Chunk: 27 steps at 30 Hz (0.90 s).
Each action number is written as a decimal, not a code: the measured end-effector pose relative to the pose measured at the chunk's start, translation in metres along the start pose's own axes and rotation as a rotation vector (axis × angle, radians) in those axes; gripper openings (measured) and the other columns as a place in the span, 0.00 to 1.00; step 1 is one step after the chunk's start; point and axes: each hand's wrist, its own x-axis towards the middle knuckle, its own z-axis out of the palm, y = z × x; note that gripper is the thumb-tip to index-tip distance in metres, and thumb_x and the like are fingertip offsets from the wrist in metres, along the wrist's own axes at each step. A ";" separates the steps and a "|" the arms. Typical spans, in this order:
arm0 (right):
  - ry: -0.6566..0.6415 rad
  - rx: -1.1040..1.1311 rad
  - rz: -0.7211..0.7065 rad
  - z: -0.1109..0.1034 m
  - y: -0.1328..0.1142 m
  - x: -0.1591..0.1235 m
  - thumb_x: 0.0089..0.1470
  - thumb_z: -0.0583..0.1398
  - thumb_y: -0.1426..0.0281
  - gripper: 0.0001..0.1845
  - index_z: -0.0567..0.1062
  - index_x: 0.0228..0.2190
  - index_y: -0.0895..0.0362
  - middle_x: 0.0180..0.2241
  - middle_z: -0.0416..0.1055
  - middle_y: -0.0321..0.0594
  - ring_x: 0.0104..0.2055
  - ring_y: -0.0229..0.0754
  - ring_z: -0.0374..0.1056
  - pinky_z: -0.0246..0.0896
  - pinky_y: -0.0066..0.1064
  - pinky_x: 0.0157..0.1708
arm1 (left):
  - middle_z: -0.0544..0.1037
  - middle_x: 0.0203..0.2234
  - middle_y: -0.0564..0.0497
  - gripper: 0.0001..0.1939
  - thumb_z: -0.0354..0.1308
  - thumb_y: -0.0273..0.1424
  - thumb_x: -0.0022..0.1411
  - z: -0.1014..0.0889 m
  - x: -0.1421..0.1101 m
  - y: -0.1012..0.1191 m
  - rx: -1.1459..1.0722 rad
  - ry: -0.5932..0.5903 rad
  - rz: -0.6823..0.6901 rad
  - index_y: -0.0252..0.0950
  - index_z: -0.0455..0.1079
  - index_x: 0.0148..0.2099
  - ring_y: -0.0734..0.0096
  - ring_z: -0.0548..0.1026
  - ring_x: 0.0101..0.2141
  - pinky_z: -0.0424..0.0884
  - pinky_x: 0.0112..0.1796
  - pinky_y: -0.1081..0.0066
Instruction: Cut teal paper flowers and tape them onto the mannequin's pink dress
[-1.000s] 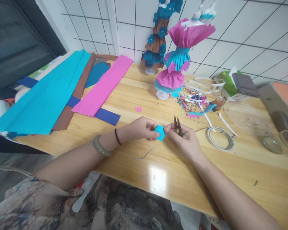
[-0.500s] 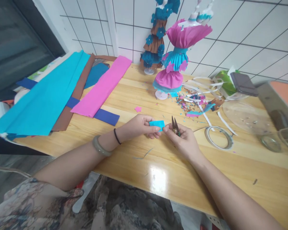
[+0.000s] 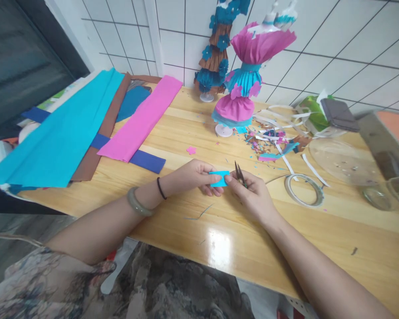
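2 hands clamp blue paper (image 3: pixel 223 174), left hand (image 3: pixel 199 176) and right hand (image 3: pixel 255 195), toward the table's (image 3: pixel 173 237) front edge; the scissors (image 3: pixel 239 173) also gripped in the right, if tilted, could nick it.

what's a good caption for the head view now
Two hands hold a small blue paper piece above a wooden table, scissors in the right.

Left hand (image 3: pixel 208 178) pinches blue paper piece (image 3: pixel 223 178); right hand (image 3: pixel 251 190) grips its 3 o'clock end, also holding scissors (image 3: pixel 239 173), tips up (blades slightly apart). Pink paper flower (image 3: pixel 191 150) on table (image 3: pixel 173 230), at 11 o'clock from the piece. Tape roll (image 3: pixel 305 190) at 3 o'clock of right hand. Pink-and-blue ruffled figure (image 3: pixel 239 84) stands at 12 o'clock, scraps (image 3: pixel 269 139) beside its base.
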 end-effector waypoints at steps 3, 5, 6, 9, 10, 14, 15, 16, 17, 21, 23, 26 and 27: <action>0.003 -0.010 -0.011 0.000 0.000 0.000 0.55 0.57 0.59 0.15 0.68 0.25 0.57 0.16 0.55 0.28 0.18 0.32 0.48 0.45 0.27 0.20 | 0.80 0.30 0.43 0.20 0.58 0.43 0.57 -0.001 -0.001 0.001 -0.064 -0.024 -0.002 0.28 0.72 0.36 0.72 0.78 0.30 0.73 0.32 0.73; 0.003 -0.042 -0.045 0.000 -0.002 0.000 0.54 0.58 0.60 0.14 0.69 0.25 0.57 0.18 0.60 0.31 0.21 0.33 0.52 0.49 0.27 0.23 | 0.80 0.30 0.44 0.21 0.57 0.44 0.58 -0.001 0.000 0.000 -0.066 -0.030 0.009 0.28 0.72 0.36 0.72 0.77 0.30 0.72 0.33 0.73; -0.003 -0.058 -0.062 0.000 -0.004 0.000 0.54 0.58 0.61 0.14 0.70 0.25 0.58 0.20 0.62 0.32 0.22 0.34 0.55 0.51 0.27 0.25 | 0.79 0.29 0.45 0.19 0.58 0.43 0.57 -0.001 0.000 0.000 -0.047 -0.026 0.017 0.28 0.72 0.35 0.73 0.77 0.30 0.72 0.32 0.74; -0.016 -0.087 -0.089 0.001 -0.007 0.000 0.54 0.58 0.63 0.12 0.71 0.25 0.58 0.23 0.66 0.35 0.27 0.36 0.59 0.54 0.27 0.28 | 0.79 0.27 0.49 0.13 0.64 0.35 0.53 -0.001 0.002 -0.003 0.031 -0.005 0.021 0.29 0.72 0.35 0.78 0.76 0.27 0.71 0.32 0.77; -0.017 -0.091 -0.090 0.001 -0.008 0.000 0.54 0.58 0.63 0.12 0.71 0.25 0.58 0.23 0.67 0.35 0.27 0.37 0.60 0.55 0.27 0.29 | 0.79 0.27 0.49 0.12 0.65 0.33 0.52 -0.001 0.002 -0.004 0.041 0.002 0.018 0.29 0.71 0.34 0.79 0.76 0.26 0.71 0.31 0.78; -0.075 -0.075 -0.101 0.002 -0.008 -0.001 0.56 0.57 0.62 0.14 0.72 0.26 0.58 0.24 0.69 0.36 0.28 0.37 0.61 0.56 0.27 0.30 | 0.78 0.25 0.51 0.12 0.65 0.31 0.52 -0.002 0.004 -0.007 0.000 0.009 0.044 0.29 0.69 0.36 0.77 0.76 0.26 0.72 0.30 0.76; -0.093 -0.070 -0.110 0.002 -0.008 -0.001 0.56 0.57 0.62 0.14 0.72 0.26 0.58 0.25 0.69 0.36 0.28 0.37 0.62 0.56 0.27 0.30 | 0.78 0.25 0.51 0.13 0.65 0.31 0.52 -0.001 0.004 -0.007 -0.015 0.012 0.055 0.30 0.68 0.37 0.77 0.76 0.26 0.72 0.31 0.75; -0.104 -0.071 -0.118 0.002 -0.008 -0.001 0.56 0.57 0.62 0.14 0.71 0.26 0.58 0.25 0.69 0.36 0.28 0.37 0.62 0.57 0.27 0.31 | 0.78 0.25 0.50 0.14 0.65 0.31 0.51 -0.001 0.004 -0.006 -0.027 0.015 0.063 0.29 0.68 0.38 0.76 0.76 0.25 0.72 0.31 0.75; -0.105 -0.078 -0.124 0.002 -0.009 -0.001 0.56 0.57 0.61 0.14 0.71 0.25 0.58 0.24 0.69 0.36 0.28 0.37 0.62 0.57 0.27 0.30 | 0.79 0.25 0.50 0.14 0.66 0.31 0.50 -0.001 0.004 -0.006 -0.035 0.020 0.065 0.29 0.68 0.38 0.76 0.76 0.25 0.72 0.31 0.74; -0.066 -0.153 -0.126 0.001 -0.009 -0.001 0.55 0.56 0.60 0.16 0.69 0.23 0.57 0.21 0.65 0.35 0.26 0.37 0.59 0.55 0.27 0.26 | 0.78 0.24 0.51 0.15 0.68 0.27 0.47 0.002 0.003 -0.003 -0.038 0.028 0.048 0.29 0.68 0.36 0.78 0.76 0.25 0.72 0.32 0.75; -0.068 -0.193 -0.137 0.001 -0.008 -0.001 0.56 0.56 0.59 0.16 0.69 0.23 0.57 0.21 0.65 0.35 0.25 0.37 0.59 0.55 0.27 0.26 | 0.77 0.23 0.52 0.13 0.67 0.26 0.46 0.002 0.002 -0.002 -0.028 0.027 0.041 0.30 0.68 0.34 0.79 0.75 0.25 0.71 0.31 0.76; -0.105 -0.231 -0.160 0.001 -0.006 -0.001 0.57 0.55 0.60 0.15 0.69 0.24 0.57 0.22 0.67 0.36 0.26 0.38 0.61 0.55 0.28 0.27 | 0.76 0.22 0.53 0.10 0.66 0.26 0.48 0.002 0.002 -0.002 0.023 0.013 0.027 0.29 0.68 0.33 0.80 0.74 0.24 0.70 0.30 0.77; -0.118 -0.238 -0.166 0.001 -0.005 -0.001 0.57 0.55 0.60 0.15 0.69 0.25 0.57 0.23 0.68 0.36 0.26 0.37 0.61 0.55 0.28 0.26 | 0.76 0.21 0.53 0.09 0.65 0.26 0.49 0.001 0.001 -0.002 0.042 0.006 0.025 0.29 0.68 0.33 0.80 0.74 0.24 0.70 0.30 0.78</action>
